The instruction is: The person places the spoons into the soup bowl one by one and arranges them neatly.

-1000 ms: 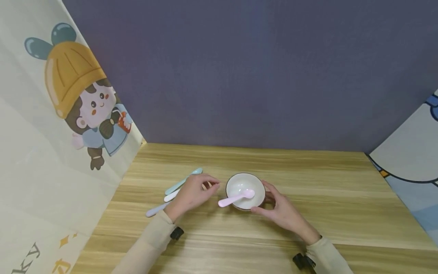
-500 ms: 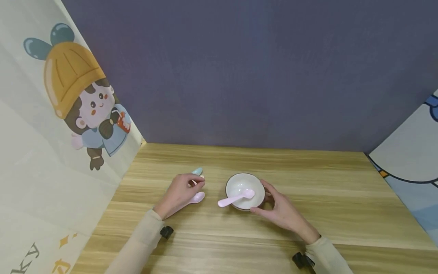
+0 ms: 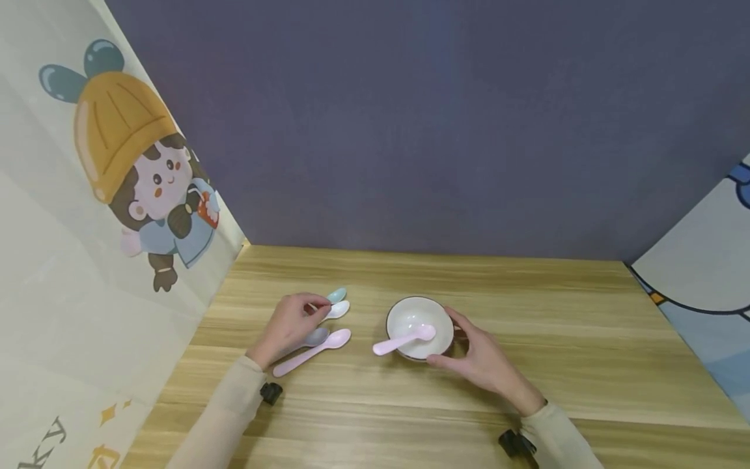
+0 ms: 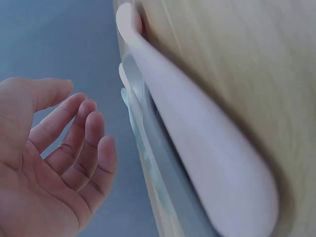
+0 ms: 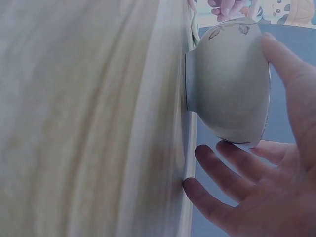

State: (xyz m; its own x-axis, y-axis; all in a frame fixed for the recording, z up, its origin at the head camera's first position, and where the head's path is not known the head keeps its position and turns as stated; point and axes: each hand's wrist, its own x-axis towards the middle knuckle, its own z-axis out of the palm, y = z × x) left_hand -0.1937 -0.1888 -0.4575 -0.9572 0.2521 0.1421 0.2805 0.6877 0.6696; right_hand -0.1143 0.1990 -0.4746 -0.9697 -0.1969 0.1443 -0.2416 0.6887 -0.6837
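My right hand [image 3: 486,365] holds a small white bowl [image 3: 401,316] with a dark rim, thumb at the near side and fingers at the right. In the right wrist view the bowl [image 5: 229,81] stands upright on its foot. A pink spoon [image 3: 401,342] leans in it, handle over the left rim. My left hand [image 3: 290,326], fingers loosely bent and holding nothing, hovers over several spoons left of the bowl. These are a teal spoon [image 3: 337,295], a white spoon [image 3: 338,309], a grey spoon [image 3: 316,337] and a second pink spoon [image 3: 313,352]. The hand hides some of their handles.
The wooden table [image 3: 527,306] meets a dark blue-grey panel [image 3: 433,130] at the back. A pale wall [image 3: 58,293] with a cartoon figure borders the left, and another printed panel [image 3: 691,260] the right.
My left hand has moved left, away from the bowl and back over the spoons, uncovering the pink and grey ones on the table. The right hand and bowl have barely moved.
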